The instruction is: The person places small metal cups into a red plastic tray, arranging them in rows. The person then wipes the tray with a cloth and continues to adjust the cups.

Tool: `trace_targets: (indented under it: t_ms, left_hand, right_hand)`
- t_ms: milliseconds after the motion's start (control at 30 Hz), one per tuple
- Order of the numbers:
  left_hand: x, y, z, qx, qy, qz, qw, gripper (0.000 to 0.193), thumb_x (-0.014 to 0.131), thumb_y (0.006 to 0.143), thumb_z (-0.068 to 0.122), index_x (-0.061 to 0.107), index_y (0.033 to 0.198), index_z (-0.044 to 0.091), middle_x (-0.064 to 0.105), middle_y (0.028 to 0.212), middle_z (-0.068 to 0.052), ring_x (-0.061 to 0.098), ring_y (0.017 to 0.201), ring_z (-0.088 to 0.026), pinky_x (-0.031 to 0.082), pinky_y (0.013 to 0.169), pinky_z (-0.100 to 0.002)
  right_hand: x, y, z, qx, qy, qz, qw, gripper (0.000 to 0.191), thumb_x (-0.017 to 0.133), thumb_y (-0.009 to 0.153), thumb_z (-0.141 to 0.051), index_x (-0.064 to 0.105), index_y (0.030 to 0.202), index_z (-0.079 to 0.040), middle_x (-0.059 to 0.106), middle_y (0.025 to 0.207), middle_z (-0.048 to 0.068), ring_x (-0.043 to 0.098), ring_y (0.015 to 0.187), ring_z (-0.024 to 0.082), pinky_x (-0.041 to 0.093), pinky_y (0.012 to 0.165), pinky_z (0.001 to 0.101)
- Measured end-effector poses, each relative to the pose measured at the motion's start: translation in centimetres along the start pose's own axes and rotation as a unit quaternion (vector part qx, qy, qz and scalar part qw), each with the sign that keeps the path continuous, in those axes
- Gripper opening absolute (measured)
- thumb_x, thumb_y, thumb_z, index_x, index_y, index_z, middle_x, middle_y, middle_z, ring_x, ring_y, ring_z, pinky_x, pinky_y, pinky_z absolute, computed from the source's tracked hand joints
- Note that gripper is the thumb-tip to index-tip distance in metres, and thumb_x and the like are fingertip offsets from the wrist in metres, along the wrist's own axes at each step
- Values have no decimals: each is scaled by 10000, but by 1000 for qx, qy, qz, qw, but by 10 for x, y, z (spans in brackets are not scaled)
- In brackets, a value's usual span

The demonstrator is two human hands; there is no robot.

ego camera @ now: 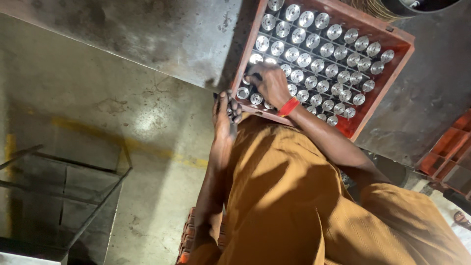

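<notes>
A single view is given, taken from the head and aimed steeply down along the body. The red crate (400, 46) on the worktop (147, 34) is seen close, with the floor (122, 142) farther below.

The red crate (402, 41) at the upper right of the frame looks like moulded plastic, matt and scuffed. The round flanged parts (324, 49) in it are bright machined metal, smooth and glossy, throwing back the light. The surface (162, 34) under the crate is dull grey sheet metal, stained and rough with scratches. The floor (147, 127) at the left is polished concrete, worn and blotchy with a faint sheen. The orange-brown garment (284, 196) is woven cloth, matt. The wristband (288, 106) is red, seemingly cloth.
</notes>
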State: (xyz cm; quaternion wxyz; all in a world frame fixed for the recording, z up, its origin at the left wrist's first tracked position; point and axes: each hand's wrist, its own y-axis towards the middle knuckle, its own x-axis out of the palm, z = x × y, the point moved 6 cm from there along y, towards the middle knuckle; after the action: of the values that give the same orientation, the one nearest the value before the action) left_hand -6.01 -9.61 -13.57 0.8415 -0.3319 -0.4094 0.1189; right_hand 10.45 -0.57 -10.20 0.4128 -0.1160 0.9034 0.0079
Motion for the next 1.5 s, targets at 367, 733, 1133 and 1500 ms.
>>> trace_targets:
  t_ms: [367, 733, 1133, 1500]
  left_hand:
    - [59, -2, 8, 128, 259, -19, 957, 265, 542, 1087, 320, 580, 1288, 151, 519, 769, 73, 437, 588, -25, 350, 472, -194]
    - [32, 1, 9, 11, 68, -24, 997, 319, 548, 1087, 304, 623, 1290, 71, 505, 697, 33, 479, 567, -56, 296, 424, -202]
    - [48, 6, -28, -93, 185, -108, 972, 355, 614, 1058, 327, 421, 1319, 182, 528, 718, 6, 481, 548, -86, 302, 421, -216]
    - [47, 0, -14, -124, -90, -62, 986, 188, 534, 1026, 342, 555, 1050, 157, 525, 813, 21, 539, 724, -106, 352, 507, -221]
  right_hand:
    - [-4, -38, 7, 79, 337, -30, 938, 207, 803, 930, -173, 781, 1120, -95, 781, 1082, 81, 712, 943, 136, 586, 834, 337]
    - [-29, 31, 13, 10, -50, 56, 997, 124, 807, 959, -241, 812, 1022, -134, 778, 861, 123, 656, 617, 221, 564, 724, 426]
    - [-25, -34, -7, 106, 497, -209, 836, 311, 770, 910, -281, 745, 1151, -86, 762, 1098, 51, 722, 805, 149, 612, 775, 321]
    - [-68, 54, 14, -60, -12, 120, 991, 104, 857, 892, -182, 821, 963, -116, 798, 912, 94, 657, 818, 251, 493, 809, 417]
